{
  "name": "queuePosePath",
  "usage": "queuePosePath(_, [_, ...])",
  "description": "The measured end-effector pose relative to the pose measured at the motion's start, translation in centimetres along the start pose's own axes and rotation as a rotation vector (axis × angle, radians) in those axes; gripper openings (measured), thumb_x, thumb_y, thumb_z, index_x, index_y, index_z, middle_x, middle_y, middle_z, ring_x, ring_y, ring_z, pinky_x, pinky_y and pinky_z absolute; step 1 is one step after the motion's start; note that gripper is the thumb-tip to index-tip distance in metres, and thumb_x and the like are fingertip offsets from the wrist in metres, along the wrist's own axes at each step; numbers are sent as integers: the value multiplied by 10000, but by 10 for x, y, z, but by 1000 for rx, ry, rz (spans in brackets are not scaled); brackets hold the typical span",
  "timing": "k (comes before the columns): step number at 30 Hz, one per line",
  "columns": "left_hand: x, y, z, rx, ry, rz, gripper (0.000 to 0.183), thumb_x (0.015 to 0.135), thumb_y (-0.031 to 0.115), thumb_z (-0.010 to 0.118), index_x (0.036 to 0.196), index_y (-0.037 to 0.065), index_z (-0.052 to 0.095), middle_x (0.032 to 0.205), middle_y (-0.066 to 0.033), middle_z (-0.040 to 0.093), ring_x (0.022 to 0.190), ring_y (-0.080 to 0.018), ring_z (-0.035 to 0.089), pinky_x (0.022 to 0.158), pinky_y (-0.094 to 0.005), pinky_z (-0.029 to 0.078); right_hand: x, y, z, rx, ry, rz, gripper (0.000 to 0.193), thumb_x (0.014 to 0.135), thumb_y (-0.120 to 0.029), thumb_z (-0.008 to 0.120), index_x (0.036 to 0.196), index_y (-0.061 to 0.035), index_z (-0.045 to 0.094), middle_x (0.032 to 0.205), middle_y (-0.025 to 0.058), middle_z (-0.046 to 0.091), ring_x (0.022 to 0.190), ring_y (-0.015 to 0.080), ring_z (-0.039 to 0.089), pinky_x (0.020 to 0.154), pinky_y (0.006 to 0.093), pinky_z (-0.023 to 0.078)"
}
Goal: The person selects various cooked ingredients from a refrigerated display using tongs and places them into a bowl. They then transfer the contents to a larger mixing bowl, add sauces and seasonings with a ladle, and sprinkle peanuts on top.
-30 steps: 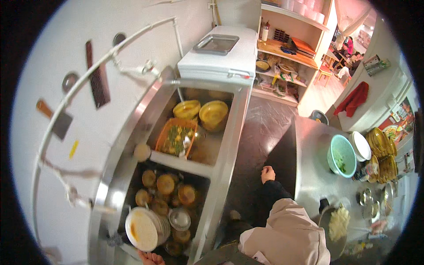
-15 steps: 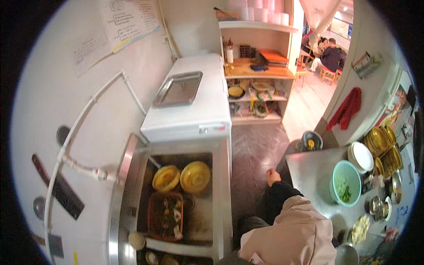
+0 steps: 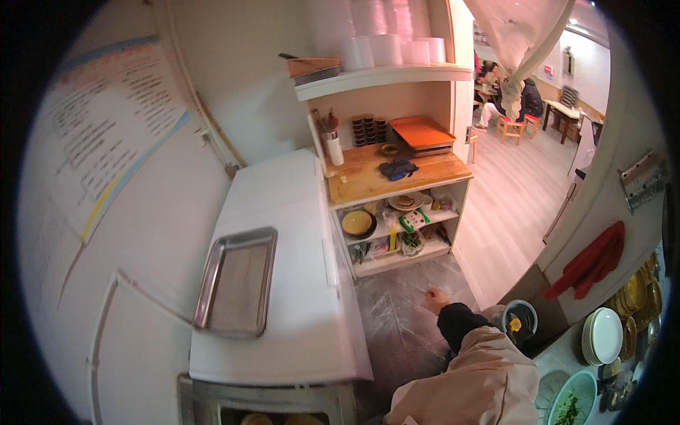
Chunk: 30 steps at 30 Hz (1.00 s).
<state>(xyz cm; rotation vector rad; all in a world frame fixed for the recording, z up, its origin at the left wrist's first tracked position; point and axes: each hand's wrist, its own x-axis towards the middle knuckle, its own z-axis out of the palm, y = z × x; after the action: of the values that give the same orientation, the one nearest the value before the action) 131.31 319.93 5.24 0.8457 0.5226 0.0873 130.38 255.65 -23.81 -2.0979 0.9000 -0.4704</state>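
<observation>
My right hand (image 3: 435, 299) hangs over the grey floor, its fingers curled in and no object showing in them. A dark cuff and a beige sleeve (image 3: 474, 375) run from it to the lower edge. My left hand is out of the picture. Ahead of the right hand stands a shelf unit with a wooden counter (image 3: 397, 170), which bears a dark blue cloth (image 3: 398, 168) and an orange tray (image 3: 423, 134). A metal tray (image 3: 237, 283) rests on the white chest-like appliance (image 3: 297, 283) at left.
A bucket (image 3: 520, 322) stands right of my arm. Behind it a steel table holds white plates (image 3: 603, 336) and a turquoise bowl (image 3: 575, 397) of chopped greens. A red cloth (image 3: 589, 262) hangs on the wall. Through the doorway, people sit on stools (image 3: 510, 131).
My view has moved forward, toward the shelf unit and doorway. The sink and its yellow bowls have slid almost out at the bottom. My right hand remains curled over the floor.
</observation>
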Motion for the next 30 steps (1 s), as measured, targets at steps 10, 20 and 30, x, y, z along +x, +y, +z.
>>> queuePosePath(10, [88, -134, 227, 102, -198, -206, 375, 880, 253, 507, 563, 193, 318, 487, 48, 223, 390, -86, 206, 343, -245, 201, 49, 110, -158, 176, 313, 471, 213, 855, -140, 497, 852, 47, 600, 692, 129, 619, 559, 216, 612, 531, 348, 533])
queuePosePath(20, [69, -424, 573, 329, -611, -667, 534, 924, 395, 478, 500, 194, 224, 450, 52, 172, 324, -91, 152, 307, -253, 132, 309, -47, -434, 445, 867, -262, 205, 941, -151, 480, 1077, -16, 555, 958, 58, 590, 853, 124, 562, 741, 245, 456])
queuePosePath(30, [-51, -678, 819, 728, -839, -827, 433, 924, 329, 484, 584, 192, 252, 483, 41, 151, 363, -95, 147, 337, -261, 146, 474, -118, -570, 350, 651, -843, 639, 811, -128, 628, 1357, -15, 316, 1423, 146, 312, 1281, 256, 347, 1010, 382, 326])
